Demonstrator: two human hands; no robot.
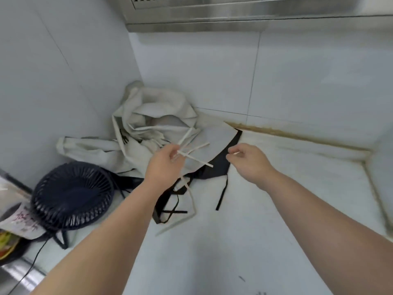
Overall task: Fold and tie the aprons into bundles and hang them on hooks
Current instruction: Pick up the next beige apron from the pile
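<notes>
A crumpled cream apron (148, 122) lies heaped in the corner of the white counter (276, 209). A black apron (221, 165) lies partly under it, its black straps (222, 194) trailing toward me. My left hand (165, 162) pinches the cream apron's thin ties (195, 159), which stick out in several directions above the cloth. My right hand (246, 158) is just to the right and pinches the end of a cream tie between thumb and fingers. No hooks are in view.
A dark blue desk fan (72, 196) stands at the left with its cable running toward the front edge. A paper cup (19, 220) and a dark pan sit at the far left. Tiled walls close the corner; a steel hood (234, 13) hangs above.
</notes>
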